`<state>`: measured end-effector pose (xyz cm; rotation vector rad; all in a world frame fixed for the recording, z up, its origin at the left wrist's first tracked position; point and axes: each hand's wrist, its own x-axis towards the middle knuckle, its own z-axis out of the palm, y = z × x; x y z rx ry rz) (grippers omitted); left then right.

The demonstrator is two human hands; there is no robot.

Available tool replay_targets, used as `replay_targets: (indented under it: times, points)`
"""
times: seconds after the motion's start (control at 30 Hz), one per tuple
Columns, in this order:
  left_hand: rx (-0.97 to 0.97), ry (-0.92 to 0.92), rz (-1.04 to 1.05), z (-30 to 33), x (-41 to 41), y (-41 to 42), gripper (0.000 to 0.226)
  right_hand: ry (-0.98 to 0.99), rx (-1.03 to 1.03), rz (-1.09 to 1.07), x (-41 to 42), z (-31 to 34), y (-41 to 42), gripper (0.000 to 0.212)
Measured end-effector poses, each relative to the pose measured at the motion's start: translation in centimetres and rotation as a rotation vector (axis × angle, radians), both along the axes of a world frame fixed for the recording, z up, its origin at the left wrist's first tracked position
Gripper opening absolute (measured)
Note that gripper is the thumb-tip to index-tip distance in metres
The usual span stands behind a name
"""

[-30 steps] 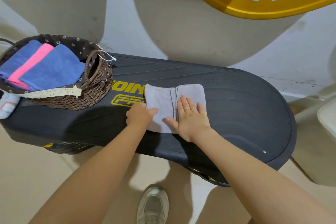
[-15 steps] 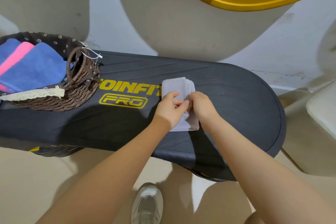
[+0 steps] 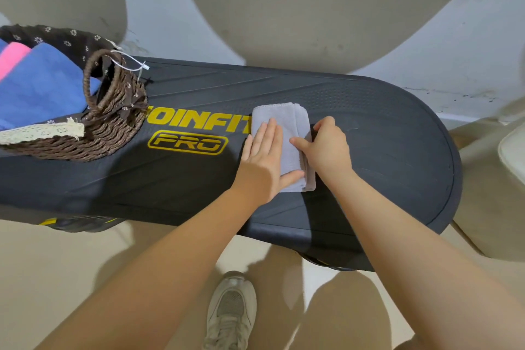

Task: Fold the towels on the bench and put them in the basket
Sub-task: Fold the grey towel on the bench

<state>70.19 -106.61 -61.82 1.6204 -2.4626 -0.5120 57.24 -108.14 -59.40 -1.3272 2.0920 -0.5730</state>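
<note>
One grey towel (image 3: 287, 128) on bench (image 3: 383, 150); three in basket (image 3: 85, 145).

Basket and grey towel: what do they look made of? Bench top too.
Basket: brown twisted fibre, probably woven rope or rattan, with dark flowered cloth lining and lace trim. Grey towel: soft matte fabric with stitched edge, likely microfibre; the left hand presses it flat and the right hand grips its folded side. Bench: matte black moulded surface with ridges and dots, seemingly plastic or rubber.
</note>
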Motion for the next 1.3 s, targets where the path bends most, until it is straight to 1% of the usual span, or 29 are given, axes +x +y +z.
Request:
replay_targets:
  times: [0.1, 0.23, 0.33, 0.37, 0.43, 0.5, 0.57, 0.6, 0.63, 0.67, 0.7, 0.73, 0.77, 0.8, 0.83, 0.87, 0.93, 1.0, 1.07, 1.1, 1.13, 1.17, 1.23, 1.3]
  points:
    - [0.140, -0.140, -0.016, 0.7, -0.3, -1.2, 0.105, 0.035, -0.006, 0.019, -0.1, -0.1, 0.1, 0.051]
    - [0.236, -0.227, -0.032, 1.7, -1.5, -2.8, 0.127, 0.009, 0.080, 0.061, -0.6, 0.1, 0.2, 0.046]
    - [0.265, -0.267, -0.055, 2.0, -1.9, -3.7, 0.134, -0.045, 0.156, 0.083, -0.7, 0.5, 0.5, 0.044]
    - [0.299, -0.272, -0.069, 2.2, -1.8, -4.0, 0.136, -0.055, 0.177, 0.104, -0.7, 0.7, 0.8, 0.045]
    - [0.427, -0.249, -0.111, 3.2, -1.2, -4.6, 0.134, -0.079, 0.218, 0.139, -0.5, 1.2, 1.3, 0.049]
    - [0.547, -0.149, -0.126, 4.9, -0.2, -4.7, 0.126, -0.103, 0.276, 0.156, -0.4, 1.9, 1.7, 0.047]
    - [0.558, 0.022, -0.054, 6.5, 1.0, -4.2, 0.109, -0.172, 0.321, 0.144, -0.1, 2.7, 1.8, 0.033]
    - [0.523, 0.120, 0.019, 7.0, 1.6, -3.8, 0.097, -0.264, 0.339, 0.097, 0.1, 3.1, 1.7, 0.027]
    - [0.478, 0.208, 0.101, 7.3, 2.1, -3.3, 0.080, -0.395, 0.355, 0.033, 0.4, 3.4, 1.7, 0.025]
    - [0.444, 0.261, 0.197, 7.5, 2.7, -2.8, 0.059, -0.525, 0.361, -0.027, 0.9, 3.6, 1.7, 0.028]
    - [0.447, 0.293, 0.305, 7.8, 3.3, -2.3, 0.046, -0.616, 0.353, -0.061, 1.4, 3.7, 1.8, 0.031]
    - [0.490, 0.357, 0.414, 8.3, 4.1, -1.7, 0.042, -0.652, 0.321, -0.059, 2.2, 3.8, 2.0, 0.032]
    - [0.589, 0.462, 0.526, 8.9, 5.0, -1.3, 0.049, -0.635, 0.263, -0.022, 3.0, 3.9, 2.1, 0.030]
    - [0.719, 0.615, 0.619, 9.4, 6.0, -0.9, 0.055, -0.581, 0.176, 0.043, 3.8, 4.1, 2.3, 0.026]
    - [0.824, 0.792, 0.670, 9.7, 7.3, -0.6, 0.061, -0.511, 0.069, 0.125, 4.7, 4.4, 2.6, 0.023]
    - [0.881, 0.956, 0.682, 10.0, 8.6, -0.3, 0.066, -0.451, -0.048, 0.219, 5.5, 5.0, 2.8, 0.022]
    - [0.915, 1.287, 0.691, 10.8, 10.9, 0.2, 0.072, -0.362, -0.227, 0.397, 6.9, 6.2, 3.0, 0.025]
    - [0.918, 1.590, 0.737, 11.8, 12.8, 0.3, 0.080, -0.255, -0.353, 0.513, 8.1, 7.3, 2.8, 0.036]
    - [0.954, 1.766, 0.722, 12.8, 14.9, 0.1, 0.092, -0.011, -0.525, 0.620, 9.3, 7.9, 2.2, 0.042]
    - [0.990, 1.793, 0.690, 13.5, 16.1, 0.0, 0.098, 0.148, -0.629, 0.675, 10.0, 8.1, 1.8, 0.048]
    - [1.007, 1.779, 0.664, 14.2, 17.2, 0.0, 0.100, 0.299, -0.732, 0.731, 10.7, 8.4, 1.5, 0.052]
    - [1.004, 1.748, 0.639, 14.9, 18.3, -0.1, 0.097, 0.426, -0.834, 0.785, 11.5, 8.7, 0.9, 0.055]
    - [0.944, 1.672, 0.617, 16.2, 20.3, -0.6, 0.080, 0.584, -0.981, 0.889, 13.1, 9.5, -0.4, 0.054]
    - [0.829, 1.583, 0.601, 17.3, 22.4, -1.0, 0.055, 0.659, -1.049, 0.966, 15.0, 9.9, -1.9, 0.054]
